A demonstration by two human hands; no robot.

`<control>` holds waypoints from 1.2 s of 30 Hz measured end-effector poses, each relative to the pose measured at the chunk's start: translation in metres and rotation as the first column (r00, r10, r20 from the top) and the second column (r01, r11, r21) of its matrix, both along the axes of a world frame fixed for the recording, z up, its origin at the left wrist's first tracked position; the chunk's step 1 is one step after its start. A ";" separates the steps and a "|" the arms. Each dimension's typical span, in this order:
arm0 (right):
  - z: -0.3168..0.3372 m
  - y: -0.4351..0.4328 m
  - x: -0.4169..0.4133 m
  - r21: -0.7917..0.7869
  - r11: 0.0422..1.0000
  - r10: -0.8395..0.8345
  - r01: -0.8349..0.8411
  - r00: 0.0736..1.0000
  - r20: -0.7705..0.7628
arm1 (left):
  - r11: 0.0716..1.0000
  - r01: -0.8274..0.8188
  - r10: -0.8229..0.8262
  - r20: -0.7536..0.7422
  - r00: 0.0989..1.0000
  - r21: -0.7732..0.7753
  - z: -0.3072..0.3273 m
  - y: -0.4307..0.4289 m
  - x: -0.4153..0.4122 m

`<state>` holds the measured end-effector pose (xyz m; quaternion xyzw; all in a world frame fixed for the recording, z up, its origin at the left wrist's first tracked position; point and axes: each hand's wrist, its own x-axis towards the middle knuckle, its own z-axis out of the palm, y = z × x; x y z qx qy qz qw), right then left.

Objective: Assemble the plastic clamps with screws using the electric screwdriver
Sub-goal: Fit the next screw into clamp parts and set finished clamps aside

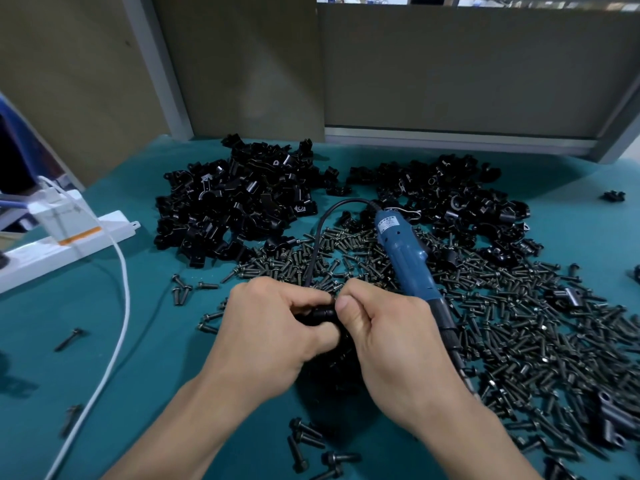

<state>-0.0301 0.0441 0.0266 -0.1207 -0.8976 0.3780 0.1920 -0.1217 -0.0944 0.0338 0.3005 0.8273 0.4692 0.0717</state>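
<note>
- Few loose screws (313, 445) near the front edge of the teal table (156, 368), between the two forearms.
- Left hand (273, 327) at the table's middle, fingers curled round a black plastic clamp (322, 313); thumb on the near side of it.
- Right hand (388, 329) just beside it, knuckles almost touching the left; thumb and curled fingers pinch the same clamp from the right. Cannot tell if a screw is in the pinch, hidden by the fingers.
- Clamp is held between the two hands, mostly covered, only a small dark part shows.
- Joined clamp pieces (613, 422) lie near the right front edge among screws.
- White cable (122, 306) runs along the left side from the front edge up to a white power strip (72, 242) at the left edge.
- Single screws (71, 339) scattered on the left part.
- Big screw pile (519, 327) spreads from the middle to the right edge, beyond and right of the hands.
- Blue electric screwdriver (405, 252) lies on the screw pile just right of the right hand, bit end toward the front edge, touched by neither hand; its black cord (320, 233) loops off the far end and drops behind the hands.
- Two heaps of black clamp parts toward the far edge: left heap (235, 202), right heap (450, 195).
- One stray clamp (613, 195) by the far right corner.
- Grey-brown partition panels (467, 71) stand behind the far edge.
</note>
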 end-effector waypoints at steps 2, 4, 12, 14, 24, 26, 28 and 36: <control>0.000 -0.001 -0.001 -0.011 1.000 0.010 -0.010 1.000 -0.006 | 1.000 -0.012 0.012 -0.017 1.000 -0.006 0.004 -0.001 0.002; 0.000 0.000 -0.002 -0.041 0.999 0.019 -0.019 1.000 0.009 | 0.999 -0.020 0.016 -0.125 0.992 -0.036 0.005 -0.002 0.004; -0.001 0.010 -0.003 -0.168 0.986 0.040 -0.015 0.988 0.146 | 0.994 -0.013 -0.048 -0.553 0.832 -0.105 -0.004 0.000 0.001; 0.002 0.014 0.000 -0.176 0.984 0.059 -0.038 0.991 0.117 | 0.996 -0.029 -0.009 -0.432 0.902 -0.082 -0.001 0.001 0.001; 0.003 0.005 -0.001 -0.147 0.984 0.094 -0.098 0.995 -0.033 | 1.000 -0.018 0.021 -0.106 0.994 0.022 0.004 -0.004 0.004; 0.002 0.004 -0.003 -0.171 0.984 0.058 -0.046 0.996 0.067 | 0.999 -0.036 0.025 -0.343 0.939 -0.026 0.004 -0.002 0.005; 0.007 0.005 -0.001 -0.185 0.982 0.075 -0.048 0.987 0.143 | 0.997 -0.058 0.025 -0.503 0.864 -0.050 0.002 0.000 0.006; 0.043 0.071 -0.035 0.277 0.870 -0.488 0.408 0.793 0.366 | 0.915 -0.368 0.374 -0.009 0.927 0.164 0.007 0.004 0.005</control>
